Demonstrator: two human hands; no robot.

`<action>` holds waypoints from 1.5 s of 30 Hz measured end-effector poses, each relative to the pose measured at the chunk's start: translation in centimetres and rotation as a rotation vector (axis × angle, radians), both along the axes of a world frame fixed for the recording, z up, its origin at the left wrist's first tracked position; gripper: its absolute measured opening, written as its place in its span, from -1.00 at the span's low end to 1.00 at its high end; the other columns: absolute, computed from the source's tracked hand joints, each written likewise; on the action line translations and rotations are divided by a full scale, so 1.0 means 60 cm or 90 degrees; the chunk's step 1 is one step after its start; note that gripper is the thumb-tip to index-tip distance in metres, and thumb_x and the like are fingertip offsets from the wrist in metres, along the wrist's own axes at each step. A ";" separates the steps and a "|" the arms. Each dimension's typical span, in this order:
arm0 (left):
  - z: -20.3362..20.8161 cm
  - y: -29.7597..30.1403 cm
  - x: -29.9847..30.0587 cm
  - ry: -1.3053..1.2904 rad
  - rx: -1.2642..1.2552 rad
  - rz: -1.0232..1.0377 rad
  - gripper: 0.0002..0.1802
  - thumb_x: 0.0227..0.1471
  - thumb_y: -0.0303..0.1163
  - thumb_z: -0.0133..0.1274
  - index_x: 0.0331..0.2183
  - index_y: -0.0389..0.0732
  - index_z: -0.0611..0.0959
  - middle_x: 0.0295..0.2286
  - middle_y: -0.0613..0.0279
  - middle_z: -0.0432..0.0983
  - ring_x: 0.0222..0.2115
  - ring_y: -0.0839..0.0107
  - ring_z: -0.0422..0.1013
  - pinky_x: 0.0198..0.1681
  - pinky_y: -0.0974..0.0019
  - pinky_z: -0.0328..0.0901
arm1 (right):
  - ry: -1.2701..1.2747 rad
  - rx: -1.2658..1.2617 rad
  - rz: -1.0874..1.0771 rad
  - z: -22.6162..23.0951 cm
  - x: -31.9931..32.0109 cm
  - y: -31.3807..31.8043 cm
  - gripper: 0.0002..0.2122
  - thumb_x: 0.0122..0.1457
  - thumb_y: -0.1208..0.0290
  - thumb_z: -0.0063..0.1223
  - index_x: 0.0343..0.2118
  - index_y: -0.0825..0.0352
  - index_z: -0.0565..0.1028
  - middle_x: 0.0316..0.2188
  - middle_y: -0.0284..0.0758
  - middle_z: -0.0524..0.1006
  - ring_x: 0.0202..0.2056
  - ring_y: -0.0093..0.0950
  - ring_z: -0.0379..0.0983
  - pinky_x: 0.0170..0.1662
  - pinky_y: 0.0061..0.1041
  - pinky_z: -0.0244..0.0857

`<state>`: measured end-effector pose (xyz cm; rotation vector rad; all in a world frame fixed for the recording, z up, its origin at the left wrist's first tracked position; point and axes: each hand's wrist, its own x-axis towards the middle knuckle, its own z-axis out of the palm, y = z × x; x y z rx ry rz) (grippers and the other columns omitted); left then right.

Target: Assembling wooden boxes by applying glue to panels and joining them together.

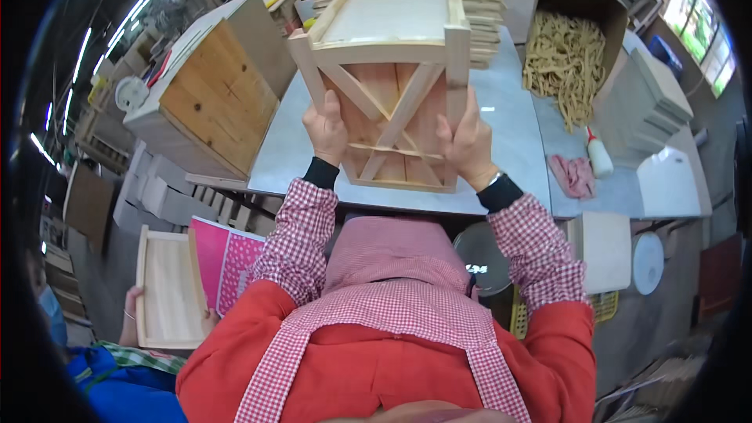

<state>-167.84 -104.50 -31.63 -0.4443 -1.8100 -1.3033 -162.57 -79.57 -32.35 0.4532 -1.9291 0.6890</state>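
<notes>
A light wooden stand or crate (376, 53) with crossed braces on its near side is upright in front of me on the pale table. It has corner posts, a pale panel in its top and reddish boards behind the braces. My left hand (326, 127) grips its left post, thumb pointing up. On the opposite side my right hand (468, 141) holds the right post, fingers wrapped partly behind it. The far side of the piece is hidden.
A tilted box (576, 0) spills wood strips (565, 63) at the right. Near it lie a white bottle (598, 155) and a pink cloth (572, 175). A wooden cabinet (215, 98) stands left. At lower left, another person's hands hold a wooden tray (168, 290).
</notes>
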 end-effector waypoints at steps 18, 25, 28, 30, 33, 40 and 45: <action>0.089 -0.055 0.068 -0.022 -0.140 -0.020 -0.31 0.18 0.09 -0.18 0.01 -0.40 0.41 0.00 0.02 0.28 0.02 0.29 0.21 0.07 0.16 0.10 | -0.216 -0.348 0.029 -0.074 0.045 0.050 -0.59 0.17 0.21 -0.03 -0.08 0.47 0.39 -0.19 0.07 0.47 -0.31 -0.14 0.50 -0.34 -0.26 0.33; 0.341 0.121 0.064 0.209 -0.686 -0.181 -0.47 0.05 -0.07 0.07 -0.01 -0.17 0.51 0.07 0.10 0.32 0.17 0.08 0.09 0.18 0.06 0.04 | -0.627 -0.413 -0.031 -0.171 -0.076 0.036 -0.65 0.11 0.24 -0.08 -0.47 0.52 0.50 -0.44 0.12 0.51 -0.30 -0.03 0.48 -0.26 -0.15 0.30; 0.334 0.151 0.044 0.137 -0.746 -0.246 -0.50 0.05 -0.07 0.08 -0.03 -0.12 0.54 0.03 0.18 0.39 0.19 0.04 0.08 0.19 0.05 0.04 | -0.570 -0.465 -0.048 -0.154 -0.123 0.063 -0.66 0.09 0.25 -0.08 -0.50 0.53 0.50 -0.43 0.16 0.50 -0.28 0.06 0.46 -0.22 -0.10 0.30; 0.326 0.154 0.035 0.073 -0.725 -0.326 -0.52 0.05 -0.07 0.08 -0.03 -0.10 0.55 -0.01 0.23 0.44 0.18 0.02 0.09 0.19 0.05 0.05 | -0.531 -0.508 -0.055 -0.117 -0.153 0.087 -0.68 0.08 0.28 -0.10 -0.52 0.52 0.49 -0.47 0.14 0.49 -0.32 0.07 0.45 -0.26 -0.10 0.31; 0.324 0.162 0.038 0.070 -0.686 -0.328 -0.55 0.06 -0.07 0.08 -0.06 -0.10 0.58 -0.04 0.23 0.47 0.18 0.01 0.10 0.18 0.05 0.06 | -0.339 -0.377 -0.061 -0.019 -0.165 0.089 -0.71 0.05 0.32 -0.08 -0.54 0.51 0.47 -0.54 0.12 0.46 -0.40 0.08 0.43 -0.34 -0.10 0.29; 0.323 0.163 0.042 0.082 -0.698 -0.264 -0.58 0.07 -0.15 0.06 -0.06 -0.11 0.60 -0.01 0.25 0.47 0.22 0.07 0.05 0.23 0.03 0.00 | -0.297 -0.441 0.069 0.005 0.079 0.016 -0.83 0.17 0.46 -0.06 -0.48 0.46 0.42 -0.65 0.01 0.40 -0.54 -0.08 0.40 -0.48 -0.25 0.23; 0.316 0.160 0.033 0.128 -0.675 -0.275 -0.62 0.03 -0.24 0.11 -0.09 -0.15 0.61 -0.03 0.19 0.48 0.19 0.07 0.10 0.19 0.06 0.06 | -0.351 -0.368 0.044 0.114 0.098 0.054 -0.92 0.16 0.54 0.00 -0.34 0.43 0.49 -0.60 -0.21 0.43 -0.56 -0.54 0.35 -0.47 -0.50 0.23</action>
